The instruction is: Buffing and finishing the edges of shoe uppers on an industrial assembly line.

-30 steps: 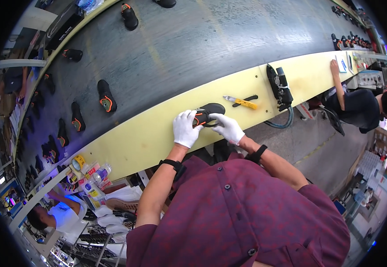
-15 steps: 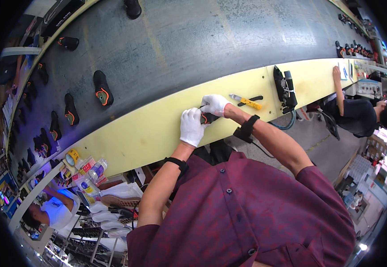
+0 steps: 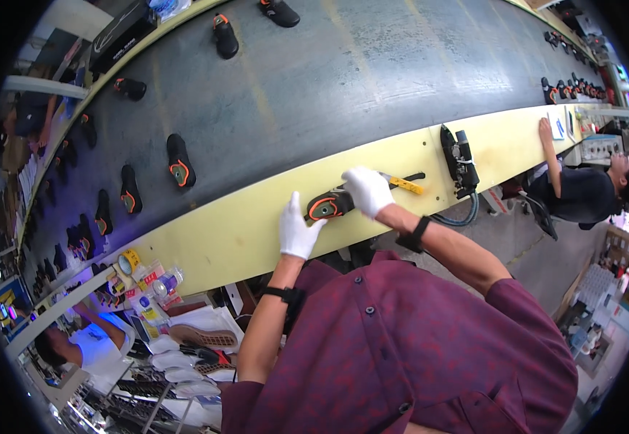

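Note:
On the pale yellow bench lies a black shoe (image 3: 328,205) with orange trim and a green insole round its opening. My left hand (image 3: 298,230), in a white glove, is beside the shoe's left end with thumb and fingers apart. The white-gloved right hand (image 3: 369,191) covers the shoe's right end; its fingers are blurred, so I cannot see whether they grip it. A yellow-handled cutter (image 3: 406,185) lies just right of that hand, beside a dark tool (image 3: 417,176) that is partly hidden.
A black hand-held machine (image 3: 461,163) with a hose lies farther right. Several shoes (image 3: 180,160) sit on the grey conveyor beyond the bench. A yellow tape roll (image 3: 128,261) and plastic bottles (image 3: 164,283) stand at the left end. A co-worker (image 3: 582,181) sits at the far right.
My left hand has come off the shoe and opened. More of the shoe now shows on the bench. My right hand has shifted slightly right, and the shoes on the conveyor have moved.

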Available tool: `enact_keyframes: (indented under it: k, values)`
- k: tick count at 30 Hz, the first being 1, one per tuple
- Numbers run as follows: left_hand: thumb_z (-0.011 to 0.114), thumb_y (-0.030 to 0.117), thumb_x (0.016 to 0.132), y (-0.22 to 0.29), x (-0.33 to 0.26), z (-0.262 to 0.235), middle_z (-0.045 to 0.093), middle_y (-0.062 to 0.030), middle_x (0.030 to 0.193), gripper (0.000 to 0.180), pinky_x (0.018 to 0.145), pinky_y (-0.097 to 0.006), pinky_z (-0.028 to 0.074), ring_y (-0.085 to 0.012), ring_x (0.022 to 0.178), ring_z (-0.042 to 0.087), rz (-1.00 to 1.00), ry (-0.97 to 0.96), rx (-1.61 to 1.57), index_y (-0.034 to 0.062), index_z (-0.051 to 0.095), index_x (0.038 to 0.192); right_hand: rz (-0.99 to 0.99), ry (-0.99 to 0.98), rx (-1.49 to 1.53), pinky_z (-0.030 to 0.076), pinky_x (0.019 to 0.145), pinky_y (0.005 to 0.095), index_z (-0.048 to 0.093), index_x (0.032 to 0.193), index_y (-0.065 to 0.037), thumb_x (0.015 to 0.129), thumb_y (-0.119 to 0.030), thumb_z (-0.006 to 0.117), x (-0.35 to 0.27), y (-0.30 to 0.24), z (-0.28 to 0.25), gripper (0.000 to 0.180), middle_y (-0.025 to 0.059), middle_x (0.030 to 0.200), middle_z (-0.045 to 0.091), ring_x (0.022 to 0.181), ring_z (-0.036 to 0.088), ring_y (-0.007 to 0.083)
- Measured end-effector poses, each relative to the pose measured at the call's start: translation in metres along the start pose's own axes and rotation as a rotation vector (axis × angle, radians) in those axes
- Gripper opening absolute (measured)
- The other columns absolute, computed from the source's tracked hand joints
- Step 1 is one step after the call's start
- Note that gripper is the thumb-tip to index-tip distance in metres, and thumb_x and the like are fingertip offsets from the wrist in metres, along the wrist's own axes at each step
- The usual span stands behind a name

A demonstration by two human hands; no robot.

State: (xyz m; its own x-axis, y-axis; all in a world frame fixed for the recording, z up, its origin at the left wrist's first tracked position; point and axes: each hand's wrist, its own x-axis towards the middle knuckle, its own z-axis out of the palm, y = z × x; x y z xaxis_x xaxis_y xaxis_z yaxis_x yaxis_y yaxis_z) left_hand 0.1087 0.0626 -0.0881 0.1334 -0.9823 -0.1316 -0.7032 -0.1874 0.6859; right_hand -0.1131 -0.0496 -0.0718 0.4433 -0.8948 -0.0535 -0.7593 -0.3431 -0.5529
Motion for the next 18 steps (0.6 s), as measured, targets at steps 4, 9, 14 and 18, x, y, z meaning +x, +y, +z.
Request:
enact_keyframes:
  k: [4,9,14,18]
  values:
    - [0.093,0.026,0.081,-0.03,-0.02,0.012,0.061,-0.0294,0.139,0.092,0.112,-0.052,0.047,-0.0467,0.128,0.059,-0.098,-0.111,0.052,-0.0015,0.045,0.155,-0.271,-0.021,-0.177,0.046,0.096,0.0451,0.06,0.114,-0.008,0.091,-0.016,0.067,-0.035,-0.036,-0.003,0.025,0.0101,0.107,0.066,0.112,0.063,0.0298]
    - [0.088,0.014,0.087,-0.067,-0.011,0.021,0.063,-0.0229,0.143,0.082,0.116,-0.044,0.049,-0.0352,0.133,0.063,-0.12,-0.282,-0.406,-0.0044,0.046,0.154,-0.108,-0.306,0.094,0.052,0.089,0.0476,0.064,0.107,-0.007,0.08,-0.02,0.082,-0.005,-0.036,0.02,0.035,0.0173,0.098,0.071,0.099,0.07,0.0401]
    - [0.093,0.009,0.08,0.014,0.002,-0.041,0.067,-0.0187,0.135,0.08,0.11,-0.042,0.052,-0.0305,0.129,0.066,-0.096,-0.177,-0.554,-0.0005,0.05,0.147,-0.116,-0.174,0.465,0.057,0.087,0.0495,0.065,0.117,-0.005,0.072,-0.014,0.087,-0.008,-0.035,-0.037,0.051,0.0215,0.106,0.072,0.104,0.07,0.0449]
    - [0.096,0.026,0.07,0.084,0.016,-0.043,0.064,-0.0182,0.102,0.059,0.082,-0.055,0.051,-0.0443,0.095,0.064,0.34,-0.05,0.204,0.0046,0.06,0.112,-0.089,-0.285,0.387,0.057,0.095,0.0485,0.065,0.129,-0.008,0.075,-0.016,0.086,-0.011,-0.008,-0.045,0.059,0.0205,0.119,0.072,0.112,0.07,0.0436]
